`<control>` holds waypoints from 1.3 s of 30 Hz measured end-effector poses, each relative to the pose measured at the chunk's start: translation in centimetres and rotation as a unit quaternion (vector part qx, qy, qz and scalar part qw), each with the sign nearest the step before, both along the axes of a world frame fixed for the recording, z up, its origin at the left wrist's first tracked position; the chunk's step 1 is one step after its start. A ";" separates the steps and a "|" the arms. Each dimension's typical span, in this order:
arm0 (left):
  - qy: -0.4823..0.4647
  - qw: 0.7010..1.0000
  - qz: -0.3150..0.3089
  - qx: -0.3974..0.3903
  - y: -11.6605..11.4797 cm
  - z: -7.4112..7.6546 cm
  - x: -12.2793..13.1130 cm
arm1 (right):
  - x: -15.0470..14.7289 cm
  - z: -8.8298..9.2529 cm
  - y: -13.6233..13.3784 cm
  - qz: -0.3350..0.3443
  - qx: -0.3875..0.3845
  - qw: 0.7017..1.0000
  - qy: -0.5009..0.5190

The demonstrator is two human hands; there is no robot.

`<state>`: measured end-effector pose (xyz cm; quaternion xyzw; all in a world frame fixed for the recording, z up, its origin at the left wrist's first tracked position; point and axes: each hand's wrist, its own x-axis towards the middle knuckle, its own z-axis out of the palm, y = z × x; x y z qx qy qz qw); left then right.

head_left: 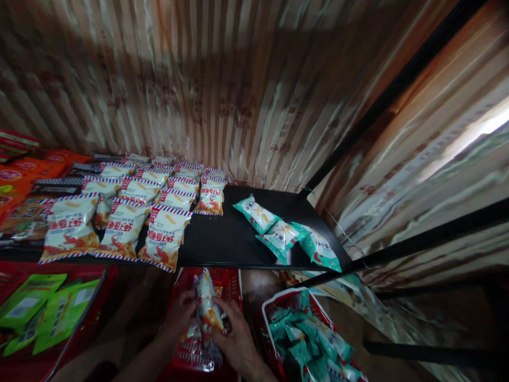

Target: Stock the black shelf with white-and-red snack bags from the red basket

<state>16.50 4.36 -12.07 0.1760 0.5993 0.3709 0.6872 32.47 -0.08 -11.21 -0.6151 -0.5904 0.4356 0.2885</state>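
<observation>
Over a red basket (234, 281) below the shelf, I hold a white and orange snack bag (207, 300) with a striped edge. My left hand (181, 315) grips it from the left, its fingers partly hidden. My right hand (234, 337) has its fingers and thumb closed on the bag's right side and lower end. More shiny packets (194, 339) lie in the basket under my hands. On the black shelf (210, 239) above, several matching snack bags (167, 233) stand in rows.
Three teal and white bags (280, 236) lie on the shelf's right part. A basket of teal bags (314, 339) stands at lower right, and one with green packets (59, 307) at lower left. Orange packets (19, 180) sit far left. A black metal post (377, 111) rises at right.
</observation>
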 end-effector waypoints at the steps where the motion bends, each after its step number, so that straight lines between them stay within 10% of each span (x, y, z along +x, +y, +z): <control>1: 0.000 1.000 -0.002 -0.026 -0.1 0.0 0.2 | 0.0 -0.1 0.0 0.005 0.016 1.000 -0.013; 14: -0.102 0.994 0.011 -0.029 -1.9 5.0 0.1 | -1.1 3.5 -1.8 0.188 0.182 0.960 -0.097; 20: -0.104 0.991 -0.009 -0.079 -2.9 7.0 -0.3 | -0.4 4.9 -2.5 0.124 0.216 0.968 -0.033; 26: -0.206 0.976 -0.055 -0.036 -4.8 7.7 -0.7 | 1.2 5.4 -2.1 -0.042 0.018 0.992 0.116; 30: -0.203 0.975 -0.086 -0.019 -5.6 7.6 -0.3 | 1.9 5.9 -2.4 -0.017 -0.112 0.963 0.245; 39: -0.137 0.989 -0.055 0.025 -4.3 7.1 0.4 | 0.7 5.7 -1.5 0.016 -0.148 0.901 0.407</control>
